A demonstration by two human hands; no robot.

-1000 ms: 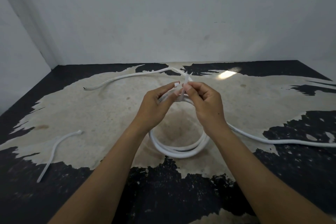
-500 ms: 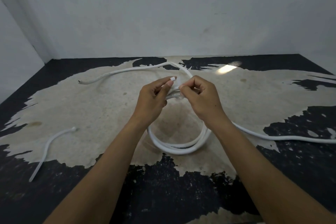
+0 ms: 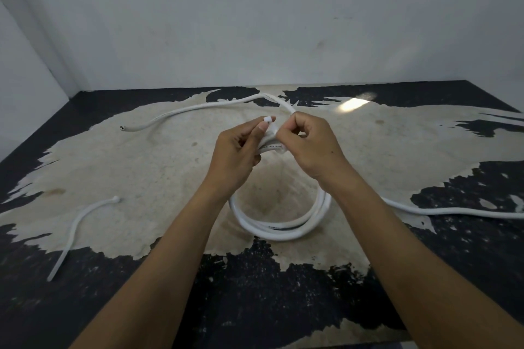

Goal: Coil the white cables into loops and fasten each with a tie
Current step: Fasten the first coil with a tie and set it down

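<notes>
Head view takes in the worn black-and-tan surface [image 3: 141, 178] first, and the coil [image 3: 279, 228] lying near its middle serves as the landmark for everything else. That coil is a white cable wound into several stacked loops, its near arc resting on the surface while its far arc is lifted into the hands. One loose tail [image 3: 198, 109] runs off beyond the coil to the far left and ends in an open tip; another stretch [image 3: 453, 211] trails away to the right of the coil and out of frame. A separate, shorter white cable [image 3: 76, 228] lies well to the left of the coil, uncoiled and untouched.

Above the coil's far arc, the left hand [image 3: 235, 156] and right hand [image 3: 309, 147] meet. The left fingers [image 3: 262, 129] pinch a small white tie [image 3: 268, 119] against the gathered loops. The right fingers are curled tight and pressed together on what looks like the tie's other end, though that part is hidden behind the knuckles.

By my reading, the coiling of this cable is largely done and the fastening is under way but not finished. Whether the tie is already closed cannot be told. The long tails remain loose, and the shorter cable is yet to be coiled and tied.
</notes>
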